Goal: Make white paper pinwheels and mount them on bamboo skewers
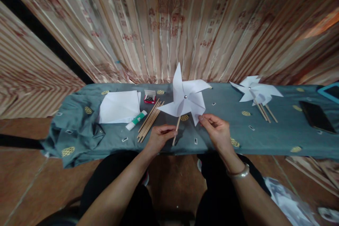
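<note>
Pinwheel point(185, 99) of white paper stands upright over the teal-clothed tabletop point(278, 127), near its front edge. Left hand point(160, 137) has its grip closed around the wooden stick point(176, 130), while right hand point(215, 130) pinches the lower right blade tip

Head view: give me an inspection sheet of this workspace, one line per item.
Surface: low bench under a teal patterned cloth, rumpled at its left end.
Job's things: white paper pinwheel on a wooden stick, held upright.
Clutter: white paper sheets, glue stick, small red box, bundle of wooden sticks, finished pinwheels, dark flat item.
Grippers: left hand grips the stick; right hand pinches a lower blade tip.
Cables: nothing seen.
Surroundings: striped patterned curtain behind; tiled floor.
</note>
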Tool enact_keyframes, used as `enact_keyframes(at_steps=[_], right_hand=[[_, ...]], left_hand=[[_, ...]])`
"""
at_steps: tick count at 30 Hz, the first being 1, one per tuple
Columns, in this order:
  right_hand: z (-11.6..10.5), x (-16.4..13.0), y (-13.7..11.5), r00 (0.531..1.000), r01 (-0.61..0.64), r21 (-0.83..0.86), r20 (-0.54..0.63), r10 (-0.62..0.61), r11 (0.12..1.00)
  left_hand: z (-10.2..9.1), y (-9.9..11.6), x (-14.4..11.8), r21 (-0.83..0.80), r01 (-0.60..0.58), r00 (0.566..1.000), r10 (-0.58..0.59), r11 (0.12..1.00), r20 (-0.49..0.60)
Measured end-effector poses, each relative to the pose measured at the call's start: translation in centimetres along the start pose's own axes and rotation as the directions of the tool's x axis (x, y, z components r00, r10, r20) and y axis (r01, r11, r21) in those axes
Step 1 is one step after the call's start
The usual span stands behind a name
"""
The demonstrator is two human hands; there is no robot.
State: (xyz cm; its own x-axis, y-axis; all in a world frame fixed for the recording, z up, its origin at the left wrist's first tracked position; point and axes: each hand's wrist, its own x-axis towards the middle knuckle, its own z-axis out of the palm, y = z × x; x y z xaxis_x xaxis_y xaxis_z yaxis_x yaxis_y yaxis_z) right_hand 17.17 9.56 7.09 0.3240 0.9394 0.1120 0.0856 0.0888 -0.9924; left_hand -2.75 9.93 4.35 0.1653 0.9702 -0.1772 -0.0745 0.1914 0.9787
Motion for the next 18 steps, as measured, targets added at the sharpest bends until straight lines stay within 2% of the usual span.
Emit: enact_keyframes(at_steps=[9, 18], right_hand=[[0.8, -0.6, -0.3, 0.996, 0.016, -0.015, 0.089, -0.015, 1.000], [1.9, -1.0, -0.4, 0.988, -0.038, 0.049, 0.150, 0.030, 0.998]], left_hand=[[0.1, 0.1, -0.1, -0.024, 0.000, 1.000, 0.000, 1.000, 0.009], [0.4, 0.4, -0.1, -0.030, 0.007, 1.000, -0.007, 1.000, -0.003]])
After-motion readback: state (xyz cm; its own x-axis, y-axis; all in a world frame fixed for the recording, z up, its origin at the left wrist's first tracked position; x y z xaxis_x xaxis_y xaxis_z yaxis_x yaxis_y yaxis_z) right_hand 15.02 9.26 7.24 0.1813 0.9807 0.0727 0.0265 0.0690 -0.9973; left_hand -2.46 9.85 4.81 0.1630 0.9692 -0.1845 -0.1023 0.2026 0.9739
